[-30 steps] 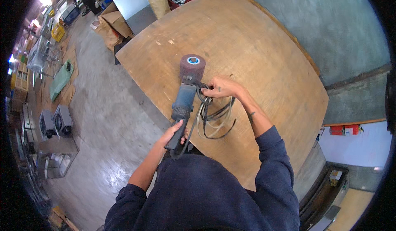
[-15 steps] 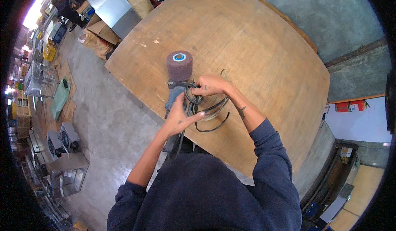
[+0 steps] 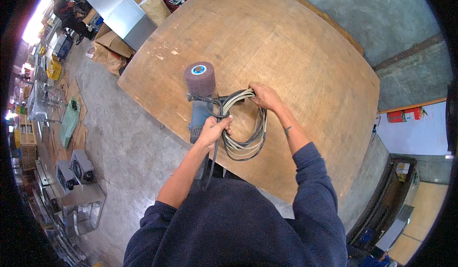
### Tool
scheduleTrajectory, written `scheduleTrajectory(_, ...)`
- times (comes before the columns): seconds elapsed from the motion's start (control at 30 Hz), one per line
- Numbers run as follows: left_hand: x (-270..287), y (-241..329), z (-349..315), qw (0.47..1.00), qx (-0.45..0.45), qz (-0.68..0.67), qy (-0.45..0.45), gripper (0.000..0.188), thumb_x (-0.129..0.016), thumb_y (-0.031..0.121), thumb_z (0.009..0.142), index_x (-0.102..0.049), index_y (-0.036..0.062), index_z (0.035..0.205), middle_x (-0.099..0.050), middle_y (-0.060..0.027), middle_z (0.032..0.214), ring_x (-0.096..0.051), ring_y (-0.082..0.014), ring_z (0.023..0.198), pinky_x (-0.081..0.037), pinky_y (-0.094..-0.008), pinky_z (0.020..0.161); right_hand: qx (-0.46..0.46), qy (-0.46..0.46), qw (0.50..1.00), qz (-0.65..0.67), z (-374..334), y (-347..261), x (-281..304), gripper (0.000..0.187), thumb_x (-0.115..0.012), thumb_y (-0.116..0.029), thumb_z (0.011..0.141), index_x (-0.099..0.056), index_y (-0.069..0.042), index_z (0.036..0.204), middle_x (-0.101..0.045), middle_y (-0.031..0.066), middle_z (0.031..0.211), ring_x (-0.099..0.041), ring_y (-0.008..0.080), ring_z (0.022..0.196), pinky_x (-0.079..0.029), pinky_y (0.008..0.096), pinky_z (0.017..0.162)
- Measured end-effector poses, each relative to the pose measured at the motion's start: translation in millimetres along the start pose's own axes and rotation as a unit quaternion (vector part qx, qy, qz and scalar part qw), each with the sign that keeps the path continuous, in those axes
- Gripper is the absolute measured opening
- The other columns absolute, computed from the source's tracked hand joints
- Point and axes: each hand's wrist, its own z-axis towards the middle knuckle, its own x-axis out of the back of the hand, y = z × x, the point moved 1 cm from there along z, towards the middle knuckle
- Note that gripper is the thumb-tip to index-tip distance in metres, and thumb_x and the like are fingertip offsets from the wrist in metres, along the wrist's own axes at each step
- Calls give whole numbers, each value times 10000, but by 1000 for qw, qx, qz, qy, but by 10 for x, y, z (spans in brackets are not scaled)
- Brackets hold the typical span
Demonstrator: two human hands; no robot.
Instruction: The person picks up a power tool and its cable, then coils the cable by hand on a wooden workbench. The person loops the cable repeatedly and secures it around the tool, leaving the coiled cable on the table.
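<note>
A coiled power cord [image 3: 260,140], black and pale grey, is gripped between my two hands over the near part of the wooden table [image 3: 305,76]. My left hand [image 3: 215,129] is closed on the coil's left side, where a black strand wraps round it. At the coil's upper right, my right hand [image 3: 264,96] has its fingers wrapped round the bundled loops. Just left of the coil lies a blue power tool [image 3: 199,116] with a brown abrasive drum [image 3: 199,78] at its far end. My left hand covers part of the cord.
Cardboard and paper bags [image 3: 109,52] stand beside the table's far left edge, near metal sheets [image 3: 125,16]. Grey boxy units [image 3: 82,164] sit on the left. A person [image 3: 69,14] is far off at upper left. A red cylinder [image 3: 405,115] lies at right.
My right hand has moved right and slightly away from my left. The tangled loops are now spread into a rounder coil. My left hand has closed on the cord.
</note>
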Motion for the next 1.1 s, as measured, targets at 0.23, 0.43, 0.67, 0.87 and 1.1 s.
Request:
scheduleTrajectory(0.23,-104,-330,132,993,-44,57,95,290,-660,217,1011,-631,9,811,-627,-43,670,-683,-156,625,-560,-301,574,-106,-38,993,43,294,177,-638,357,-692,-164,838,-573,-34,1149,-690,230,1090,-670,417,1023,-539,472,852)
scheduleTrajectory(0.43,-77,-166,105,986,-45,121,108,282,-659,215,992,-651,-38,868,-720,-111,719,-727,-170,677,-582,-326,641,-76,-14,977,199,387,476,-854,396,-659,-151,809,-618,-5,1175,-705,253,1032,-697,361,956,-540,442,830)
scheduleTrajectory(0.67,454,-338,71,976,-86,176,96,281,-651,204,1004,-618,-75,1022,-712,-109,744,-731,-177,721,-571,-310,712,-82,-72,984,141,517,73,-529,234,-672,-145,782,-684,42,923,-699,241,836,-708,340,796,-546,426,715)
scheduleTrajectory(0.87,530,-95,-56,996,-49,70,24,259,-653,222,1010,-593,-30,1023,-670,-78,770,-725,-186,757,-573,-325,754,-23,-55,988,141,542,-149,-270,269,-662,-100,782,-701,43,1007,-723,198,838,-717,266,784,-543,397,709)
scheduleTrajectory(1.1,751,37,-175,999,-24,23,-35,228,-649,219,1028,-572,23,1117,-633,-36,783,-711,-188,789,-568,-329,772,14,-127,961,247,613,-470,-51,345,-635,49,793,-715,-5,1124,-755,112,957,-707,184,891,-555,336,800)
